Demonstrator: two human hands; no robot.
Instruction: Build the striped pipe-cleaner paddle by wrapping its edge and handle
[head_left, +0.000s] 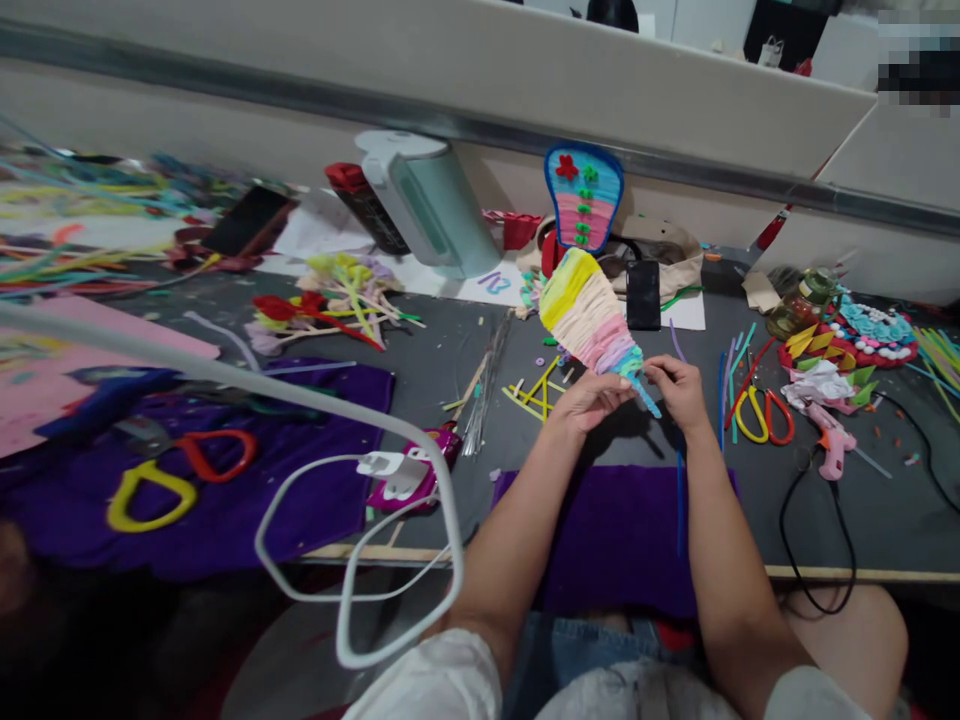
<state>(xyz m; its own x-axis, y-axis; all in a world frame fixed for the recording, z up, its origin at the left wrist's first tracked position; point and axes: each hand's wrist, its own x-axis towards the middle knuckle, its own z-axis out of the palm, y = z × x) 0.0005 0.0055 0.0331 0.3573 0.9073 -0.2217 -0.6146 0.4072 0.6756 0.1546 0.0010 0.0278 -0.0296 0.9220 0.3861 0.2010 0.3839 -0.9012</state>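
Observation:
My left hand [596, 400] is closed around the narrow end of a paddle-shaped craft piece [585, 305], wound with fuzzy pipe cleaners in yellow, cream, pink and blue. A thin light-blue stem [649, 398] sticks out past the fingers. On the other side of that stem my right hand [679, 388] has its fingers pinched together, close to the blue end; what lies between the fingertips is too small to make out. A dark-blue pipe cleaner [680, 505] runs down beside the right wrist, over a purple cloth [615, 540].
Scissors [765, 415] and a pink glue gun [831, 440] lie to the right. More scissors [184, 475] rest on cloth at left. A kettle [431, 200], a phone [643, 295] and a finished-looking paddle [585, 195] stand behind. A white cable [360, 400] crosses the left foreground.

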